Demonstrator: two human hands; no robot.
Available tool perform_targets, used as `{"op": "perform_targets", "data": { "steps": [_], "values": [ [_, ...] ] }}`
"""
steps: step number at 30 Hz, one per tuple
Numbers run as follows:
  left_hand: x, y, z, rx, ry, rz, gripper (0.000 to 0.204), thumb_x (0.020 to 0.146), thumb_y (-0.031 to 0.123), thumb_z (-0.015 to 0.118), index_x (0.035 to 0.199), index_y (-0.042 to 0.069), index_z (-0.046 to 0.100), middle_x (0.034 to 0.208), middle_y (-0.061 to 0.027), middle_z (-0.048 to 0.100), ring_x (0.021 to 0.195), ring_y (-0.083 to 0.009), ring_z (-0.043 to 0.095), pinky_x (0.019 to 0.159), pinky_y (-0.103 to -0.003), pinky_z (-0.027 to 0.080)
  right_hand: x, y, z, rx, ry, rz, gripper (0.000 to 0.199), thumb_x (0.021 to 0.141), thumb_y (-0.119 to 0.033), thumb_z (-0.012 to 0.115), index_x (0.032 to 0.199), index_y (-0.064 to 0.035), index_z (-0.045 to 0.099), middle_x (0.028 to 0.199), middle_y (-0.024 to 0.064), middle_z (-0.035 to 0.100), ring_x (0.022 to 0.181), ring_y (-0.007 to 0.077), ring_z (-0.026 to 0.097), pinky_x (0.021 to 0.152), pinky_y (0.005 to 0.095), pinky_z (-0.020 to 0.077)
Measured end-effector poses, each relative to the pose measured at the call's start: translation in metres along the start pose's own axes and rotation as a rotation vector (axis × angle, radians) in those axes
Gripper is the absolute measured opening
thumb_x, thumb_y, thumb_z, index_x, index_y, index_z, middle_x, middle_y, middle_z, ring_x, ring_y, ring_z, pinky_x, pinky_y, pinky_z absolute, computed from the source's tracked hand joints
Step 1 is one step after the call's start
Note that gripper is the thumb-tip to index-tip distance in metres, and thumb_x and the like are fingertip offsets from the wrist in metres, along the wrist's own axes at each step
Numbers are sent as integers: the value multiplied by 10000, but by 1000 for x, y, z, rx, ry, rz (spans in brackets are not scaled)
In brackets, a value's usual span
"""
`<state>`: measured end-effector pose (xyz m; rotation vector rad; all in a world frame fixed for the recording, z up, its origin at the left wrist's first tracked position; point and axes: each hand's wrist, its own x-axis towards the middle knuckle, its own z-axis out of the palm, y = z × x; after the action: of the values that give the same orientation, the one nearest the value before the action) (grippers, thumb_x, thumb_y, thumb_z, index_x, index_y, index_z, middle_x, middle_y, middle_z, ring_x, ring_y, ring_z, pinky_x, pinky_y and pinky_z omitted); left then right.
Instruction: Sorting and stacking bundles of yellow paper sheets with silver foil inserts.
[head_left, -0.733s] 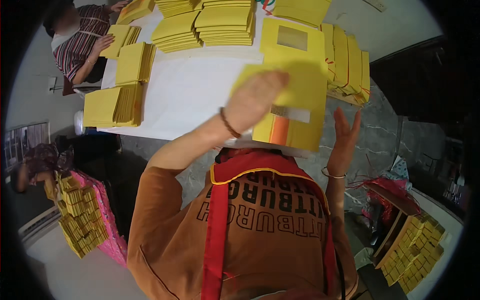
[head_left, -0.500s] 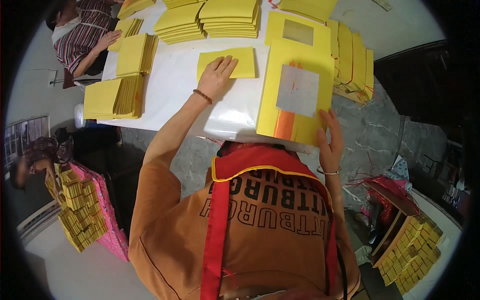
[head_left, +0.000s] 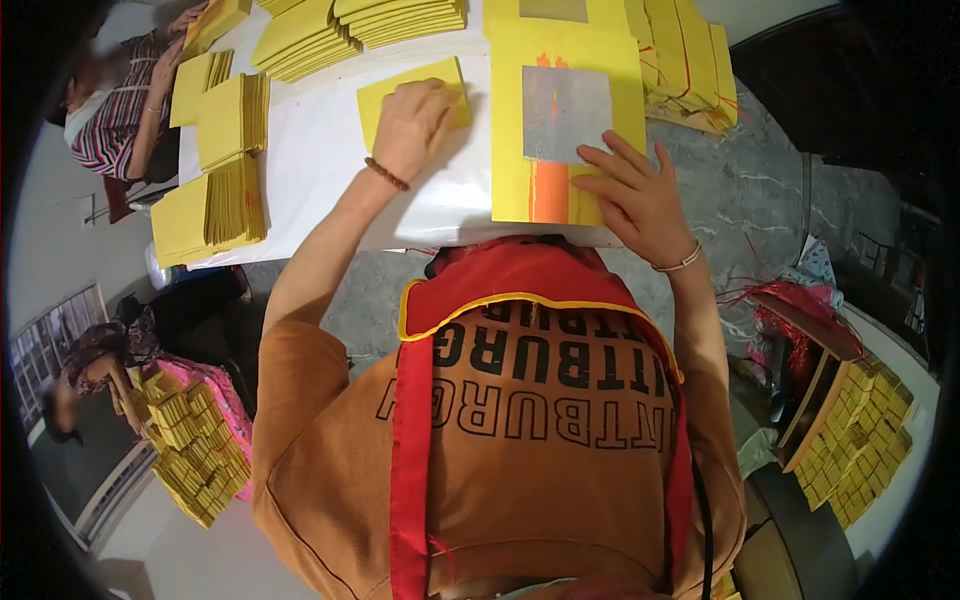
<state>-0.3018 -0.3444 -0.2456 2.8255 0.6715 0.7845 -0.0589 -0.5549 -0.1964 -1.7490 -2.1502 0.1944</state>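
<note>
My left hand [head_left: 412,125] lies over a small folded yellow paper [head_left: 380,95] on the white tabletop, its fingers curled down on it. That paper sits tilted, with its right end raised toward the far side. My right hand [head_left: 640,200] rests on the near right part of a stack of large yellow sheets [head_left: 508,185], fingers spread apart. The top sheet bears a silver square [head_left: 566,112] and an orange strip [head_left: 549,190] below it; my fingertips touch near both.
Piles of folded yellow paper [head_left: 390,20] line the far side and the left edge [head_left: 232,120] of the white table [head_left: 310,190]. A person in a striped top [head_left: 125,110] works at the far left. Red-tied yellow bundles [head_left: 690,60] stand beyond the sheet stack.
My left hand has curled its fingers, and the folded paper has turned and shifted left under it. My right hand has moved from the stack's side edge onto the top sheet.
</note>
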Motion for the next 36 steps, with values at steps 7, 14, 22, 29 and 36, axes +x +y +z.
{"op": "perform_targets", "data": {
  "steps": [7, 14, 22, 29, 36],
  "values": [
    [19, 100, -46, -297, -287, 407, 392, 713, 229, 690, 1021, 7, 590, 948, -106, 581, 852, -255, 541, 744, -345, 441, -1, 7, 8, 289, 51, 43, 211, 791, -126, 550, 974, -175, 643, 1257, -12, 525, 1253, 245, 396, 1000, 474, 303],
    [25, 91, -46, -660, -407, 166, 157, 802, 139, 626, 884, 5, 627, 786, -99, 597, 706, -241, 565, 646, -329, 460, -5, 18, 2, 1110, 41, 315, 295, 892, -257, 493, 1014, -29, 635, 1245, 149, 529, 1288, 267, 349, 1025, 385, 286],
    [33, 87, -45, -886, -575, -219, 152, 817, 148, 603, 847, 5, 649, 733, -76, 640, 641, -133, 577, 600, -271, 454, -8, 23, -2, 1073, -8, 213, 317, 843, -271, 522, 1029, -40, 635, 1259, 169, 510, 1296, 256, 339, 1029, 365, 273],
    [39, 84, -43, -958, -692, -354, 133, 789, 103, 592, 828, -9, 651, 717, -31, 621, 668, -80, 544, 628, -239, 441, -2, 21, -6, 1074, -70, 257, 470, 808, -419, 518, 1039, -24, 626, 1162, 115, 577, 1308, 271, 320, 1059, 387, 226],
    [48, 80, -42, -937, -823, -407, 121, 790, 100, 591, 805, -6, 648, 706, 3, 608, 677, -55, 521, 633, -209, 418, -3, 26, -5, 1119, -41, 225, 568, 758, -485, 569, 1092, -26, 598, 1137, 91, 591, 1308, 280, 317, 1064, 408, 229]
  ]
}}
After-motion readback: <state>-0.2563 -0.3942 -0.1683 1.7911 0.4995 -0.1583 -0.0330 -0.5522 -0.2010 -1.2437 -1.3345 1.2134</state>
